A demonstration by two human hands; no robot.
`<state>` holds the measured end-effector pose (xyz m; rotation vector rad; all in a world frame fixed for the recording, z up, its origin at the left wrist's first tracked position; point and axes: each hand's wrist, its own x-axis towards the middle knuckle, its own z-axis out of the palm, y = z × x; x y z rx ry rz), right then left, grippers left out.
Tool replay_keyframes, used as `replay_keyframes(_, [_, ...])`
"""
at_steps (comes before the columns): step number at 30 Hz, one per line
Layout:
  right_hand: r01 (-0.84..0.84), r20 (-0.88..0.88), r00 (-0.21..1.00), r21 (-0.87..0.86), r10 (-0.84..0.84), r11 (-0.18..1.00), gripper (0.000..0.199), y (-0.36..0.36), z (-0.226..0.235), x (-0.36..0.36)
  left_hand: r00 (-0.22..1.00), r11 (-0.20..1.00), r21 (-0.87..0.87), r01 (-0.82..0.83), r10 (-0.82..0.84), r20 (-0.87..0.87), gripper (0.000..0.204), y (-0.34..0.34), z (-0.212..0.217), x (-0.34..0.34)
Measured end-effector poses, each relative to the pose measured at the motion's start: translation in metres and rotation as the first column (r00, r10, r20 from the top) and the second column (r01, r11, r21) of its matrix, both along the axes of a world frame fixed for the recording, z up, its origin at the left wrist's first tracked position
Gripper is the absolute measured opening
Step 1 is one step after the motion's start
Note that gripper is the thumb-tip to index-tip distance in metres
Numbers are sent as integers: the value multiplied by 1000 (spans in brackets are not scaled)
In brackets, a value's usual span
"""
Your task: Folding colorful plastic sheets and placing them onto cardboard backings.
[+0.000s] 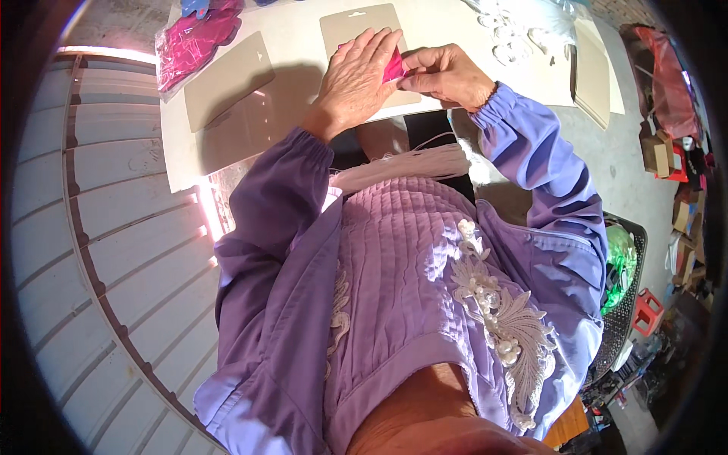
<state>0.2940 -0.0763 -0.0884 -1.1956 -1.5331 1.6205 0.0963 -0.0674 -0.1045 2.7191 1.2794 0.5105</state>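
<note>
My left hand (353, 82) lies flat with its fingers stretched out over a bright pink piece of fabric (393, 68). Beneath the fabric is a beige card (339, 29) with a hanging slot near its far edge. My right hand (449, 76) pinches the fabric's right edge between thumb and fingers, close beside the left thumb. Most of the fabric is hidden under my left hand. To the left, a second beige card (235, 80) rests at a slant on the white table (444, 21).
A clear bag of pink items (199, 45) sits at the table's far left. White looped pieces in clear plastic (516, 42) lie far right, near a stack of beige cards (593, 76). A bundle of pale strands (409, 168) hangs at the near edge. A red stool (647, 312) stands at right.
</note>
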Motion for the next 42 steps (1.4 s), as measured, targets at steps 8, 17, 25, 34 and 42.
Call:
replay_keyframes(8, [-48,257,960,540,-111,840,12,-2,-3,0,998,996,80,38,-33,-61,68,-3,-2,5])
replay_keyframes(17, [41,281,928,578,-246,815,15,-10,-3,-2,999,996,83,29,-30,10,63,-1,-5,6])
replay_keyframes(25, [196,-52,977,-153,-206,969,19,-19,5,-10,1000,997,81,6,-6,-4,62,-6,-5,13])
replay_keyframes(34, [246,-70,964,-142,-258,959,26,-17,6,-13,1000,998,61,1,0,-13,62,-7,-3,16])
replay_keyframes(42, [270,-33,956,-287,-292,919,25,-11,-4,-12,1000,999,30,-13,13,1,63,-6,-9,15])
